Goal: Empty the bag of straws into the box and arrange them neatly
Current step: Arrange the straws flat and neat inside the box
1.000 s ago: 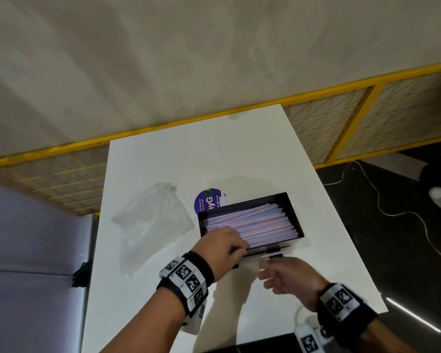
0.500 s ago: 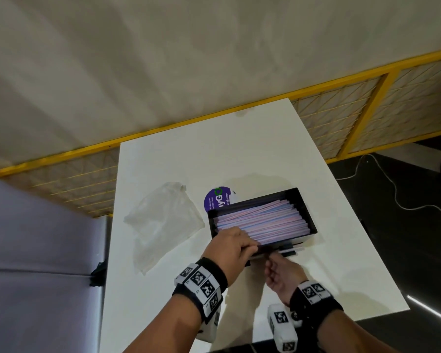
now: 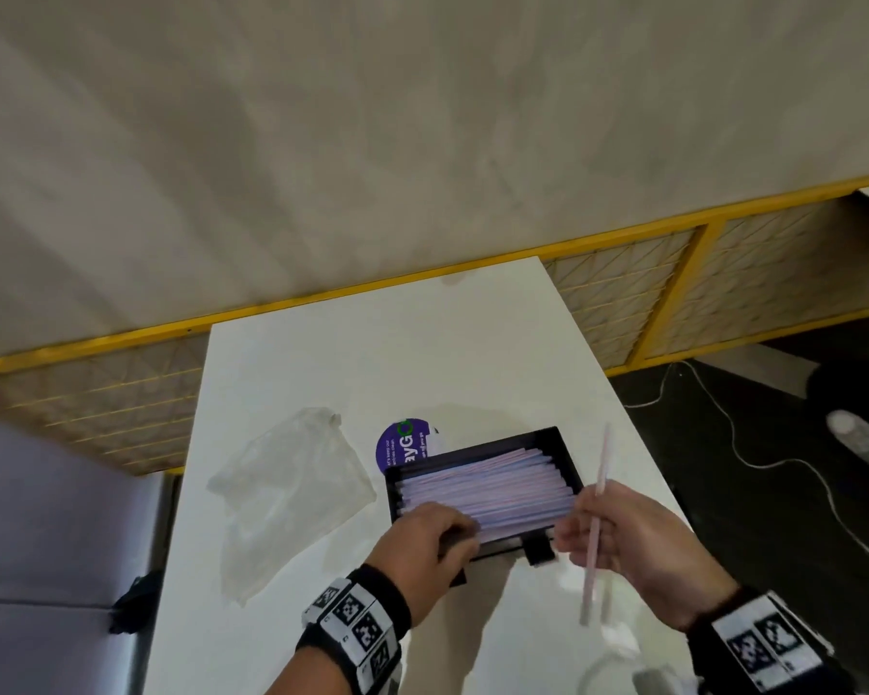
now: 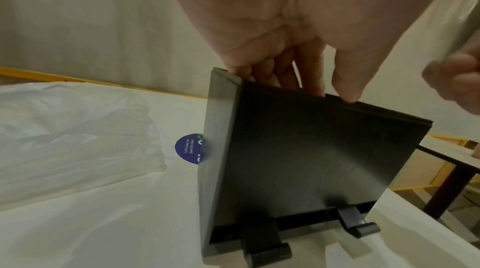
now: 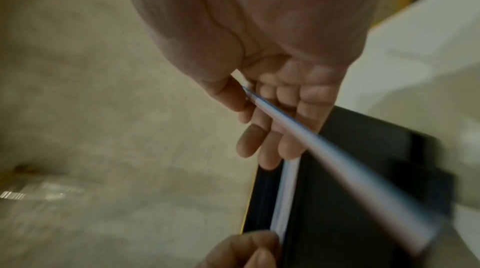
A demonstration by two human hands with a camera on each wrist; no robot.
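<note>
One loose straw (image 3: 594,534) is pinched in my right hand (image 3: 638,554), just beside the black box (image 3: 555,438); my left hand (image 3: 422,549) grips the box's near wall. Most straws (image 3: 492,486) already lie flat inside, so I judge only this one and final tidying remain. Beyond, the emptied bag (image 3: 292,489) lies on the table (image 3: 382,353), with open room toward its far edge.

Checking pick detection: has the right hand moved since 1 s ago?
Yes. The right hand has risen from the table at the box's near edge, toward the box's right end, gripping one straw.
</note>
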